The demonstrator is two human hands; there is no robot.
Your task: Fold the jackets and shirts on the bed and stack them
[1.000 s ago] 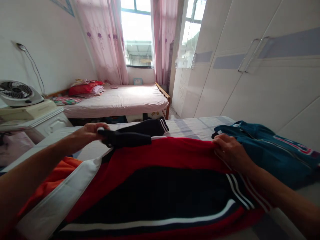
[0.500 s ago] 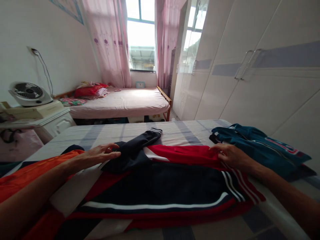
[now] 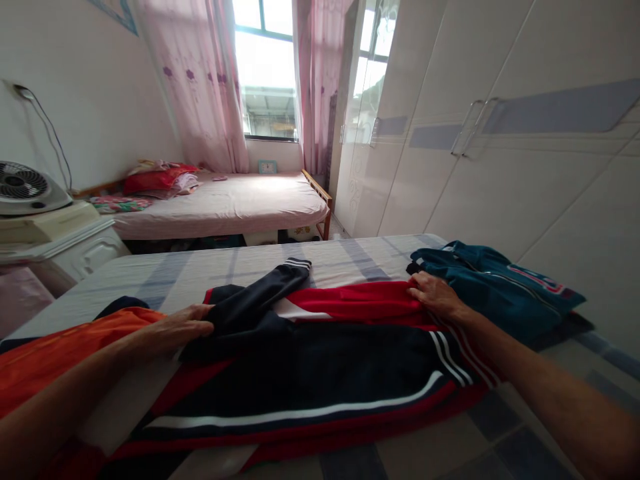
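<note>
Two hands seem to be straightening a red, navy and white cloth jacket (image 3: 320, 367) on a blue-and-white bedsheet (image 3: 335, 263). The right hand (image 3: 436, 295) pinches its red edge; the left hand (image 3: 185, 327) touches its sleeve, grip unclear. Further handling calls for keeping that sleeve flat. Right of the jacket lies a teal zipped garment (image 3: 485, 280); beyond, a pink-sheeted wooden bed (image 3: 240, 200).
</note>
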